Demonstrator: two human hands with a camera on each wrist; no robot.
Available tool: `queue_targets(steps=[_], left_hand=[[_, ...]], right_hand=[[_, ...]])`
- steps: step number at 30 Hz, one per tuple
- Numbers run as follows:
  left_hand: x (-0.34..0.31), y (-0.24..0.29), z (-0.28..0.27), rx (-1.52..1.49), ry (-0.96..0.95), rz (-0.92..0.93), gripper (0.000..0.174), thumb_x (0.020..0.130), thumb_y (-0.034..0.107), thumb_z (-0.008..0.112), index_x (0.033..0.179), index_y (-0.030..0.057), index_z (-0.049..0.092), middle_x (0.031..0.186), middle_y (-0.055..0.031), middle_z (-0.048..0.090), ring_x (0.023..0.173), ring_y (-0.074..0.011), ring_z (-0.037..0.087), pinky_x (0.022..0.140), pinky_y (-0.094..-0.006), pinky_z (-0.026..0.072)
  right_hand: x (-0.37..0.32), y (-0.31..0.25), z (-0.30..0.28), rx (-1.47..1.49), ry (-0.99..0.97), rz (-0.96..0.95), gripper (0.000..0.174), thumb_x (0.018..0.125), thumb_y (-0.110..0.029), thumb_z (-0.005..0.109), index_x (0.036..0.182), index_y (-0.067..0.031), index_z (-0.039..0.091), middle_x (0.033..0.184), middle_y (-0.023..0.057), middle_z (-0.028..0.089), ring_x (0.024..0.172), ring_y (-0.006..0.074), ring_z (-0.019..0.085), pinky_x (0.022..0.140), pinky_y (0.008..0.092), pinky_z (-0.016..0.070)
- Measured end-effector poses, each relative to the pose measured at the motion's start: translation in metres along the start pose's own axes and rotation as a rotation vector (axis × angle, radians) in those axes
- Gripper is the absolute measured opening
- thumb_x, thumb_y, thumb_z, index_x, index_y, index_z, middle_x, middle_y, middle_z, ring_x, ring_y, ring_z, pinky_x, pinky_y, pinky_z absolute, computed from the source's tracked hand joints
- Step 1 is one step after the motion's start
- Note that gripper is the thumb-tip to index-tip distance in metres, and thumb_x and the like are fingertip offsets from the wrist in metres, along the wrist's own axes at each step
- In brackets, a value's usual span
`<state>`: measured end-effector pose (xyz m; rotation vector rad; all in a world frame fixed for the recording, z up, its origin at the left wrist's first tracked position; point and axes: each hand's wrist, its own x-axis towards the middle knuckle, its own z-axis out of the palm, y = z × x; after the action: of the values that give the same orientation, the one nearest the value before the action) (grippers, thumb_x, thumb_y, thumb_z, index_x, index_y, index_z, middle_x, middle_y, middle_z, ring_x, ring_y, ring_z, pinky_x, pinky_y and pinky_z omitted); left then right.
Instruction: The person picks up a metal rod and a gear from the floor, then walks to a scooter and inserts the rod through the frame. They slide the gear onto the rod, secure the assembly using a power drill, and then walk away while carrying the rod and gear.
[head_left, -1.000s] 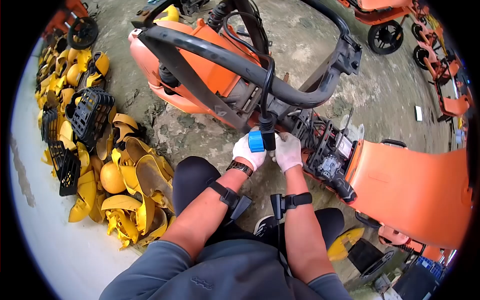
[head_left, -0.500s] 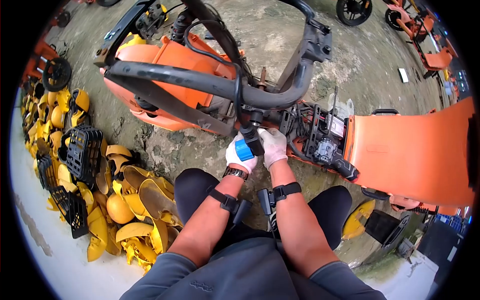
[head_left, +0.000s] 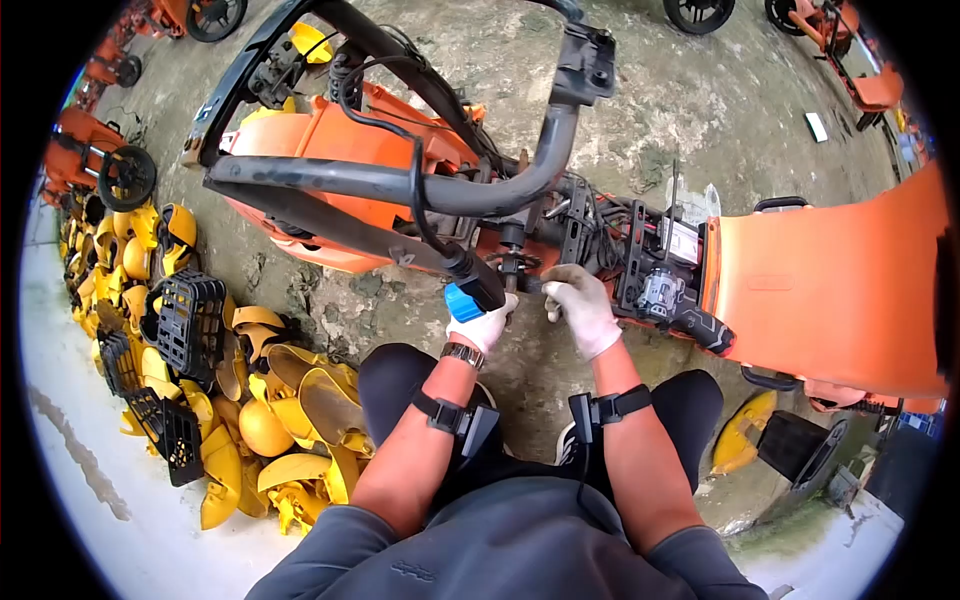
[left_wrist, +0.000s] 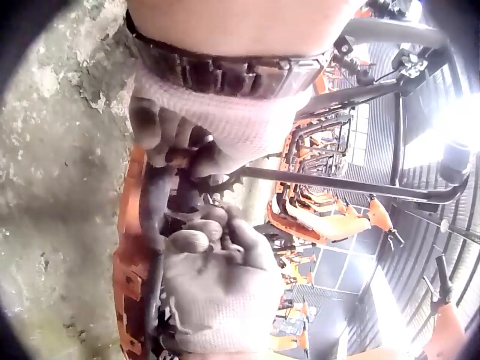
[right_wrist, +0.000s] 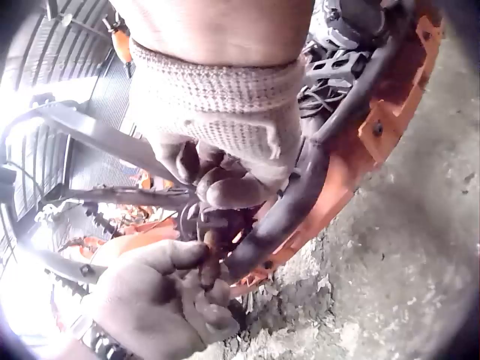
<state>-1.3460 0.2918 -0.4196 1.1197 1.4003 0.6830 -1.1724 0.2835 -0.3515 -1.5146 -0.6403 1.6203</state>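
In a white glove, the left hand point(head_left: 487, 325) is partly behind a black grip-like piece point(head_left: 478, 282) with a blue part point(head_left: 462, 303). The right wrist view shows that left hand point(right_wrist: 161, 300) pinching a short rusty brown rod point(right_wrist: 211, 259) between thumb and fingers. Apart from it to the right, the gloved right hand point(head_left: 583, 310) hangs beside the orange vehicle's frame. Its fingers point(right_wrist: 232, 191) are curled near the rod's upper end, and nothing shows in them. A toothed dark part point(left_wrist: 217, 182) lies between the hands in the left wrist view.
A thick black tube frame point(head_left: 390, 178) arches over the orange body point(head_left: 335, 140). Exposed wiring and a power tool point(head_left: 690, 318) lie right of the hands, beside an orange panel point(head_left: 820, 290). Yellow shells point(head_left: 265, 430) and black baskets point(head_left: 190, 325) are heaped at left.
The hands, together beneath the black piece before, are now apart, with the right one drawn away to the right. The black-and-blue piece appears further left and more tilted; the head view has shifted.
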Motion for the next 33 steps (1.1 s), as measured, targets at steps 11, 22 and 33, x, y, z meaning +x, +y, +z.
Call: queue_targets(steps=[11,22,33], left_hand=[[-0.020,0.036,0.004,0.099,0.119,0.015,0.060,0.069,0.000,0.065,0.128,0.0012,0.052,0.071,-0.0041,0.061,0.058,-0.0100,0.058,0.051,-0.0251,0.0483],[-0.019,0.031,0.008,-0.061,0.172,-0.081,0.065,0.070,-0.002,0.070,0.131,-0.0028,0.049,0.075,-0.0028,0.062,0.058,-0.0088,0.056,0.049,-0.0233,0.0465],[-0.009,0.057,-0.007,-0.349,0.000,-0.390,0.028,0.089,0.022,0.058,0.104,-0.0007,0.061,0.072,-0.0090,0.063,0.050,-0.0155,0.058,0.040,-0.0268,0.0440]], right_hand=[[0.028,0.040,0.023,-0.280,0.212,-0.206,0.021,0.082,-0.015,0.066,0.091,0.0045,0.069,0.080,0.0116,0.070,0.075,0.0153,0.065,0.071,0.0300,0.0497],[0.037,0.037,0.028,-0.358,0.255,-0.125,0.024,0.080,-0.018,0.065,0.083,0.0053,0.068,0.074,0.0165,0.068,0.069,0.0220,0.066,0.065,0.0347,0.0492],[0.005,0.058,0.015,-0.414,-0.048,-0.071,0.027,0.091,-0.024,0.059,0.103,0.0006,0.063,0.071,0.0031,0.061,0.061,0.0089,0.055,0.056,0.0249,0.0442]])
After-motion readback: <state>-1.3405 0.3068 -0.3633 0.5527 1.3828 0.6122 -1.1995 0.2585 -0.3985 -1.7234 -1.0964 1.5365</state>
